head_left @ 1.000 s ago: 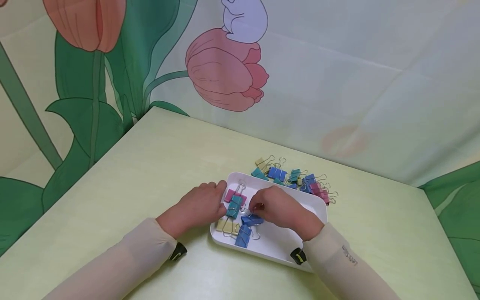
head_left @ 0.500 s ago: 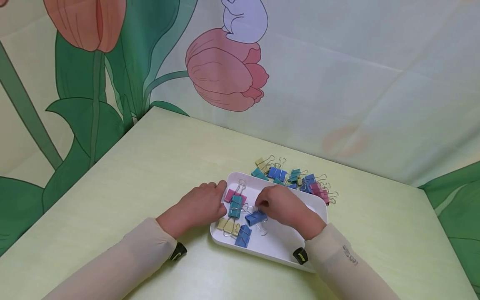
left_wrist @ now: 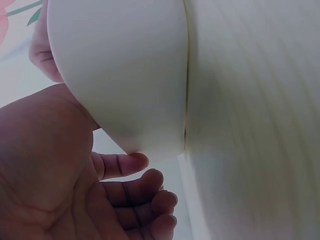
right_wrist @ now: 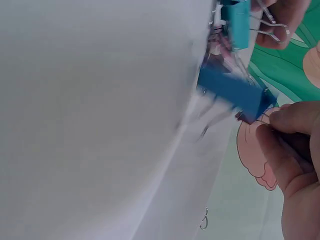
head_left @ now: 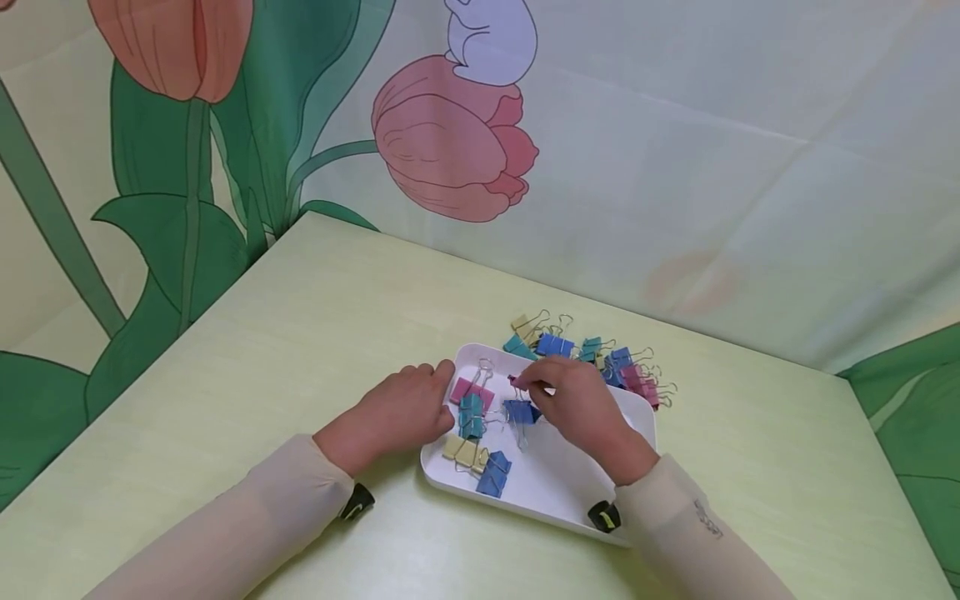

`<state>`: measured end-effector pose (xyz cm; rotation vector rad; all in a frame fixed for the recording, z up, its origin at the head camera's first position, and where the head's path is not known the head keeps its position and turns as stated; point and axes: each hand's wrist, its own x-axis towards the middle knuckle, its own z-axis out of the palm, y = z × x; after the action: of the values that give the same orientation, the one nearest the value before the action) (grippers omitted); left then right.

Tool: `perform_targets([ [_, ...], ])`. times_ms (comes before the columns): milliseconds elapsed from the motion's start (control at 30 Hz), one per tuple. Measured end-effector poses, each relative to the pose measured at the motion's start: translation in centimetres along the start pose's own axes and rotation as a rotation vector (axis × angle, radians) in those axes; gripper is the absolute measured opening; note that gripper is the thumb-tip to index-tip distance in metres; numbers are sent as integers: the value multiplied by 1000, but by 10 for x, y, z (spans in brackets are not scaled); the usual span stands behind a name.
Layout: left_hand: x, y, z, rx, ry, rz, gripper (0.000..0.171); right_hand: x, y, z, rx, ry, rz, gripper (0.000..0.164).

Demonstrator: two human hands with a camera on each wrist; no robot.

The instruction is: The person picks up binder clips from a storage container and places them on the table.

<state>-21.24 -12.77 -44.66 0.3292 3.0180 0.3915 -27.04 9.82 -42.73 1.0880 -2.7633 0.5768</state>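
In the head view, my left hand [head_left: 401, 414] holds the white tray [head_left: 536, 517] at its left end. The left wrist view shows its fingers against the outer wall [left_wrist: 130, 90] and its thumb at the rim. My right hand [head_left: 581, 408] pinches a small dark pink binder clip [head_left: 514, 382] over the tray. Right below it hangs a blue binder clip [head_left: 519, 412], blurred in the right wrist view. At the tray's left end lie a pink binder clip [head_left: 463, 390], a teal one [head_left: 471, 415], a yellow one [head_left: 465, 451] and another blue one [head_left: 494, 474], their wire handles overlapping.
Behind the tray's far rim lies a loose pile of blue [head_left: 556, 345], teal, yellow and pink binder clips [head_left: 641, 384]. The pale green table [head_left: 360, 308] ends at a printed curtain [head_left: 675, 167] with tulips.
My right hand has moved up and right, bringing the blue clip along, and the pink clip at its fingertips now shows. The yellow and lower blue clips shifted slightly right. My left hand stays put.
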Motion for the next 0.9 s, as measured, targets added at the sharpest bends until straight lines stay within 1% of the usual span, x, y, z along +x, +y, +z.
perform_targets([
  [100,0,0,0,1,3,1,42,-2,0,-4,36,35,3,15],
  [200,0,0,0,-3,3,1,41,-4,-1,-9,53,65,-11,15],
  [333,0,1,-1,-16,-13,-6,41,-7,-3,-16,51,94,-44,14],
  [433,0,2,0,-17,-23,-9,42,-10,-4,-22,48,110,-52,14],
  [700,0,3,0,-12,-20,-8,42,-21,-8,-43,7,179,-97,14],
  [800,1,3,0,-8,-17,-6,42,-25,-7,-52,21,228,-120,15],
  [900,1,3,0,-6,-16,-3,42,-29,-4,-59,45,296,-141,16],
])
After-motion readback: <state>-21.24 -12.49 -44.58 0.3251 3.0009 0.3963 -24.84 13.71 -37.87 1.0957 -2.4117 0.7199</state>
